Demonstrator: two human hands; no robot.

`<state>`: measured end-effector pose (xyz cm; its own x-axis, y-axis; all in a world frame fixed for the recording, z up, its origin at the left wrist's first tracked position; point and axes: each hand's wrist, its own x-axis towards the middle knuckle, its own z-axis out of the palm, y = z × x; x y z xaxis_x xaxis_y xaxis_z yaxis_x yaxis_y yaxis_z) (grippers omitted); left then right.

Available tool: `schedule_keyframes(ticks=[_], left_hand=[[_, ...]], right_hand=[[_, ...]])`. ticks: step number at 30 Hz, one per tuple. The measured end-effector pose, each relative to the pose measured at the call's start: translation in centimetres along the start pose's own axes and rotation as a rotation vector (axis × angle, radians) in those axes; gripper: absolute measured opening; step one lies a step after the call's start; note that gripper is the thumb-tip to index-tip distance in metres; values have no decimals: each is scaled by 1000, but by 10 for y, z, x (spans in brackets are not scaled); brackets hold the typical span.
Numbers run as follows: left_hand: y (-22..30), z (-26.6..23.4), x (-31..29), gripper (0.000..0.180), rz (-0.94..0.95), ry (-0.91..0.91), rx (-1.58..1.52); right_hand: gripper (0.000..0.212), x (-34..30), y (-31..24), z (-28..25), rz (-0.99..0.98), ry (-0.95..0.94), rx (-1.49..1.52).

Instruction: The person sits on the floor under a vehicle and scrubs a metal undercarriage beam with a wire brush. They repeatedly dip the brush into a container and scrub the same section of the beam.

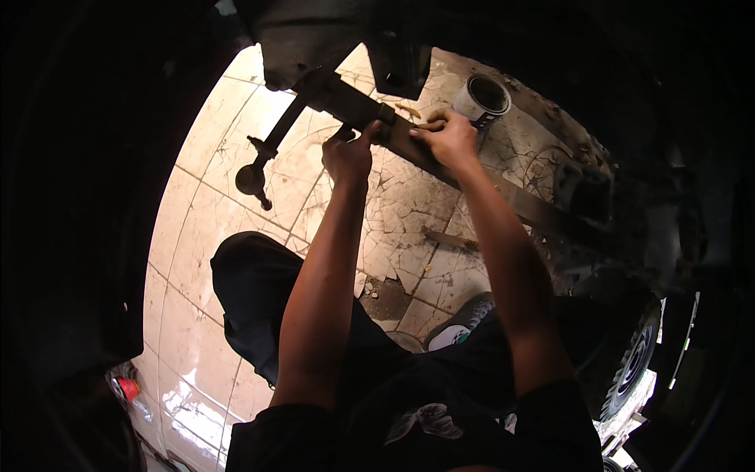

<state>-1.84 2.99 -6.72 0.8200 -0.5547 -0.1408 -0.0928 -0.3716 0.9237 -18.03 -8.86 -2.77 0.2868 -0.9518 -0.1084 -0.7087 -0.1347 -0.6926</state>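
Left grip [348, 161] clamped on dark bar [354, 105] | right grip [454, 145] unclear | can label [468, 106] blurred

The left fisheye of a head-worn pair looks steeply down over the black shirt [417, 425], along both forearms [318, 307]; the left hand [348, 160] and right hand [454, 143] are near, the tiled floor [193, 244] farther off, its joint lines bowed.

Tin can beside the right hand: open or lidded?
Open. The tin can shows a pale rim around a dark hollow; contents: cannot tell.
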Motion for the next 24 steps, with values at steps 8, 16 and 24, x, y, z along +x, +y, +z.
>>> schedule_keyframes(ticks=[8,16,24], left_hand=[[30,-11,-23,68,-9,-43,49],[25,-8,-18,70,-62,-22,80],[16,-21,-8,80,-110,-42,78]], right_hand=[[44,-8,83,-59,65,-171,-1],[47,19,-2,-6,-93,-176,-41],[40,6,36,-35,-36,-200,-48]])
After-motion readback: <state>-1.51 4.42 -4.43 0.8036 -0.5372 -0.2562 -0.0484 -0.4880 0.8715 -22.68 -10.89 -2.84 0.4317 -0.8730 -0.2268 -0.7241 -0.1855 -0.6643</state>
